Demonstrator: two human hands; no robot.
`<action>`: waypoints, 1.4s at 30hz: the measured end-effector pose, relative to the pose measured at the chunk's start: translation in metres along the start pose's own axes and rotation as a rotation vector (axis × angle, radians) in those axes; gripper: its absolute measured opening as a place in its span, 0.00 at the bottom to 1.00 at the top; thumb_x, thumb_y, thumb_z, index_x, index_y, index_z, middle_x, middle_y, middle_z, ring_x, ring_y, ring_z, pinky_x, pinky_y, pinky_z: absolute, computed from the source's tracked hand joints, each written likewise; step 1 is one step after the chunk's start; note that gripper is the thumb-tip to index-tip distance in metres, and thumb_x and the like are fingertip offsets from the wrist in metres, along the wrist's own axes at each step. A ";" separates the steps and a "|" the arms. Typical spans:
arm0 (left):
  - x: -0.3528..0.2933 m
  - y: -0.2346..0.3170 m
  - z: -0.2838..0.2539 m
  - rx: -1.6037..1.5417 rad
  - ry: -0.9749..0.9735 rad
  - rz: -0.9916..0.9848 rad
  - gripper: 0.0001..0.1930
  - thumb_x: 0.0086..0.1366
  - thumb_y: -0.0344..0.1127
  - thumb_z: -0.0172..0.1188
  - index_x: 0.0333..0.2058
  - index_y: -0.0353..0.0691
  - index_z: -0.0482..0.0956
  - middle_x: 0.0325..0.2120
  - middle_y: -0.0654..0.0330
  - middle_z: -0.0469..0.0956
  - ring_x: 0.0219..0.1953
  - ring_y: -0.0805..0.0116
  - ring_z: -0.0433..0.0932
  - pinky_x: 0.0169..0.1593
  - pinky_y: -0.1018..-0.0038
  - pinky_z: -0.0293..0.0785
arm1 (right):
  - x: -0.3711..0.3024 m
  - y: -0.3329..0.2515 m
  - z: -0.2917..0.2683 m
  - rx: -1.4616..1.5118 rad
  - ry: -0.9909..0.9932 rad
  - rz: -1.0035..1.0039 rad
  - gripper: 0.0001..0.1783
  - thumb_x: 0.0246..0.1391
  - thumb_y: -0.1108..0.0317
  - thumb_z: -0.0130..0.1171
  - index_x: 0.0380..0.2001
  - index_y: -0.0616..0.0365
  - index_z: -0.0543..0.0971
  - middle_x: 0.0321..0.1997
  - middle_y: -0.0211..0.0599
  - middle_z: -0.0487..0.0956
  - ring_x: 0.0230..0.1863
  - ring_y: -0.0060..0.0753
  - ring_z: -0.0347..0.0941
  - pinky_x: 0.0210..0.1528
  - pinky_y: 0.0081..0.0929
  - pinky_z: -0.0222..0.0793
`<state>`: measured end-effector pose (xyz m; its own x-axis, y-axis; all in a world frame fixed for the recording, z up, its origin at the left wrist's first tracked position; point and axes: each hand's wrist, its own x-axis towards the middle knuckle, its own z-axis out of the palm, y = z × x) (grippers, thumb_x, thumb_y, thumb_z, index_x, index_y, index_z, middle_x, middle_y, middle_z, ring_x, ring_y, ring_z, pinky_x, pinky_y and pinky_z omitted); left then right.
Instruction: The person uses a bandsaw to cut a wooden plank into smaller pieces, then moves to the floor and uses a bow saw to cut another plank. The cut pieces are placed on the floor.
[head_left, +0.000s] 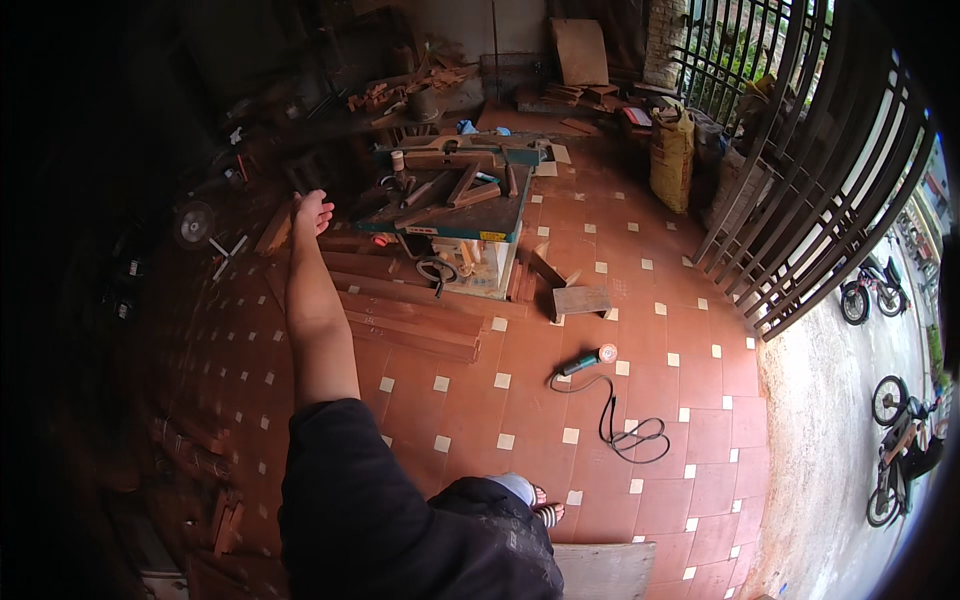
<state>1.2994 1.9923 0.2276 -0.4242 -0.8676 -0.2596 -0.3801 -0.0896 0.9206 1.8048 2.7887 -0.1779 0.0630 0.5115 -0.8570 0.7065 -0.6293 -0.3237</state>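
My left arm reaches far out from a dark sleeve, and at its end my left hand (315,212) is held in the air with fingers loosely bent. Nothing shows in it. Beside the wrist, a brown wooden board (276,230) stands out against the dark; whether they touch I cannot tell. To the hand's right is a green-edged table saw (478,215) with several wood pieces (463,184) and a hand tool on its top. A handwheel (437,270) sits on its front. My right hand is out of view.
Long planks (410,322) lie on the tiled floor before the saw. An angle grinder (580,362) with a looped cord (632,436) lies nearer, past a small wooden piece (581,301). A yellow sack (672,160) stands by the metal gate (800,200). Motorbikes (905,445) are outside.
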 end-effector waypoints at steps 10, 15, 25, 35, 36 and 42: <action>-0.032 -0.276 0.033 0.541 -0.390 -0.367 0.34 0.68 0.64 0.62 0.66 0.53 0.74 0.57 0.65 0.79 0.55 0.62 0.75 0.55 0.58 0.70 | 0.037 0.138 -0.085 0.256 0.267 0.259 0.22 0.65 0.49 0.70 0.31 0.60 0.83 0.25 0.39 0.81 0.20 0.33 0.74 0.19 0.37 0.63; -0.160 -0.342 0.103 0.776 -1.003 -0.540 0.28 0.78 0.56 0.55 0.66 0.43 0.72 0.65 0.47 0.75 0.65 0.56 0.76 0.68 0.55 0.73 | 0.037 0.152 -0.083 0.324 0.427 0.250 0.16 0.60 0.59 0.73 0.33 0.64 0.84 0.28 0.39 0.84 0.25 0.35 0.82 0.27 0.38 0.77; -0.199 -0.354 0.352 1.061 -1.224 0.106 0.17 0.76 0.48 0.60 0.60 0.55 0.78 0.38 0.69 0.81 0.31 0.74 0.78 0.32 0.68 0.75 | 0.025 0.161 -0.067 0.361 0.566 0.207 0.22 0.54 0.63 0.75 0.47 0.68 0.87 0.38 0.48 0.89 0.36 0.43 0.88 0.40 0.42 0.84; -0.214 -0.404 0.342 1.132 -1.373 0.080 0.25 0.78 0.48 0.61 0.68 0.51 0.74 0.42 0.68 0.83 0.32 0.75 0.80 0.30 0.74 0.75 | -0.002 0.163 -0.102 0.511 0.689 0.283 0.29 0.57 0.64 0.75 0.53 0.76 0.79 0.44 0.48 0.83 0.27 0.36 0.80 0.25 0.35 0.78; -0.199 -0.401 0.324 1.150 -1.332 0.054 0.24 0.78 0.48 0.61 0.68 0.51 0.74 0.42 0.68 0.84 0.32 0.74 0.80 0.31 0.72 0.77 | -0.003 0.149 -0.102 0.487 0.649 0.297 0.29 0.57 0.64 0.75 0.53 0.76 0.79 0.45 0.48 0.84 0.28 0.36 0.80 0.25 0.34 0.78; -0.136 -0.412 0.235 1.255 -1.082 -0.172 0.23 0.77 0.52 0.59 0.66 0.55 0.75 0.46 0.65 0.83 0.41 0.65 0.82 0.43 0.59 0.80 | -0.001 0.145 -0.111 0.287 0.676 0.330 0.28 0.55 0.60 0.76 0.51 0.73 0.83 0.47 0.55 0.86 0.35 0.44 0.85 0.37 0.40 0.82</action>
<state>1.3206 2.2622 -0.1851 -0.4424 -0.1251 -0.8880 -0.6326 0.7454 0.2101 1.9854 2.7624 -0.1797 0.7150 0.4583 -0.5280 0.3739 -0.8887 -0.2653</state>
